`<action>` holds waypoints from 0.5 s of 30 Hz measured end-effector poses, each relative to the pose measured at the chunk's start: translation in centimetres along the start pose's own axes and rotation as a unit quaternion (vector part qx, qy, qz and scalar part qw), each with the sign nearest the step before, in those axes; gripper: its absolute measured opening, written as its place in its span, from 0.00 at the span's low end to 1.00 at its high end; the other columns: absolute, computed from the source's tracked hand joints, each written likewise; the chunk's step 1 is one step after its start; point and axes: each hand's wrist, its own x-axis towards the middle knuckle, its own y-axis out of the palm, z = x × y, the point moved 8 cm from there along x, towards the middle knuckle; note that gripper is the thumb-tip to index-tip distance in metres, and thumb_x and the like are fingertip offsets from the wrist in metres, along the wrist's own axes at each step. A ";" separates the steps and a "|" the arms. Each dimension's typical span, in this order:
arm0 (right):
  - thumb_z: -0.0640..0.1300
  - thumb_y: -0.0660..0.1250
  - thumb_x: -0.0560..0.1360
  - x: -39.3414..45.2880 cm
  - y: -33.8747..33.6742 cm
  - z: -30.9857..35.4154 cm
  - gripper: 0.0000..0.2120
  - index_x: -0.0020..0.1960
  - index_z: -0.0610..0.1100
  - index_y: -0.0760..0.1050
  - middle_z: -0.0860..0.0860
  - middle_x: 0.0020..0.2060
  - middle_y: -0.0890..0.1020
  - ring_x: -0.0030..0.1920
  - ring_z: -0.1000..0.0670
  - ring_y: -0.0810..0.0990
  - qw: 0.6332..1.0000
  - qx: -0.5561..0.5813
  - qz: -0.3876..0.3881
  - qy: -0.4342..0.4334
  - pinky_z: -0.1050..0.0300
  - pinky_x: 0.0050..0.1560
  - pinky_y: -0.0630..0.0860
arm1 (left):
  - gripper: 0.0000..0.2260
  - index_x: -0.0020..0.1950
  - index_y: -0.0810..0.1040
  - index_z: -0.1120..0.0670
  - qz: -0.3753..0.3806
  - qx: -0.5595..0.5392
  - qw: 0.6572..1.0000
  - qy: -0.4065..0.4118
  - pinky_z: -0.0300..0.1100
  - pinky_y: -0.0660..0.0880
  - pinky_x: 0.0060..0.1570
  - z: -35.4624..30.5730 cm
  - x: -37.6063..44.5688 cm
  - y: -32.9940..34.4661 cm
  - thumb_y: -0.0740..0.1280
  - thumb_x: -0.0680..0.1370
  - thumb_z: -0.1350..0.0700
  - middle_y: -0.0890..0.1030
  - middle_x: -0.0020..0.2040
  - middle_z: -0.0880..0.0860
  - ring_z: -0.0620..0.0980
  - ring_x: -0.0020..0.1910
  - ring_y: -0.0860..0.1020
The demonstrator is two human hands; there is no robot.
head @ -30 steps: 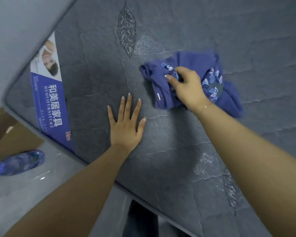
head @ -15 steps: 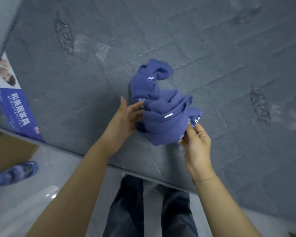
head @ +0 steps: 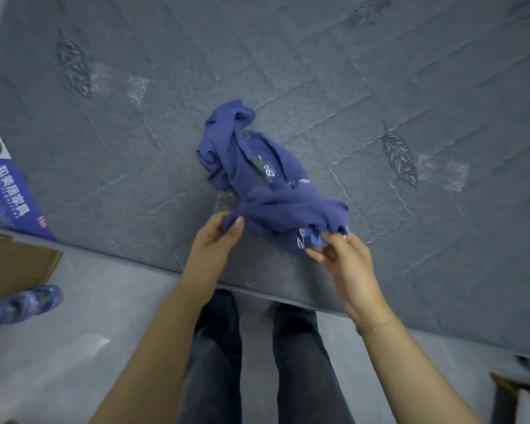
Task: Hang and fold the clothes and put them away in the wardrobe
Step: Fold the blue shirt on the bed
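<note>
A crumpled blue garment (head: pixel 257 175) with pale printed marks lies bunched on the grey quilted mattress (head: pixel 135 133), near its front edge. My left hand (head: pixel 218 237) pinches the garment's near left edge between thumb and fingers. My right hand (head: pixel 337 258) pinches the near right edge, where the light print shows. The cloth is stretched loosely between both hands, and its far end trails away across the mattress. No wardrobe or hanger is in view.
A blue and white label (head: pixel 10 191) sits on the mattress's left corner. A cardboard box (head: pixel 16 264) and a blue patterned shoe (head: pixel 25 304) lie on the pale floor at left. My dark trouser legs (head: pixel 257 356) stand against the mattress edge. A dark object (head: pixel 508 390) sits at bottom right.
The right hand dragged the garment toward the front edge. The left hand left the mattress and took hold of the cloth. Both hands now pinch its near edge, and it is more stretched out.
</note>
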 end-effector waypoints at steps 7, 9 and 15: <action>0.34 0.72 0.73 -4.8 -1.5 3.8 0.06 0.47 0.42 0.79 0.53 0.46 0.80 0.46 0.56 0.77 0.928 -0.356 0.006 -0.107 0.70 0.46 0.70 | 0.08 0.43 0.75 0.50 0.046 0.126 0.979 0.151 0.29 0.70 0.40 -14.1 -2.7 1.9 0.62 0.81 0.57 0.77 0.36 0.39 0.34 0.36 0.73; 0.36 0.74 0.71 -7.4 0.7 7.1 0.18 0.57 0.50 0.76 0.60 0.54 0.76 0.55 0.63 0.74 0.912 -0.366 0.036 -0.179 0.74 0.51 0.69 | 0.08 0.42 0.73 0.56 0.090 0.230 0.949 0.197 0.37 0.68 0.39 -18.7 -4.2 4.1 0.63 0.81 0.61 0.74 0.35 0.46 0.41 0.36 0.70; 0.40 0.75 0.71 -14.0 7.0 15.9 0.38 0.75 0.50 0.62 0.57 0.73 0.66 0.72 0.59 0.64 0.854 -0.384 0.143 -0.320 0.64 0.70 0.62 | 0.04 0.41 0.76 0.58 0.201 0.333 0.871 0.302 0.43 0.70 0.43 -30.3 -11.6 10.5 0.67 0.76 0.62 0.78 0.37 0.51 0.42 0.40 0.74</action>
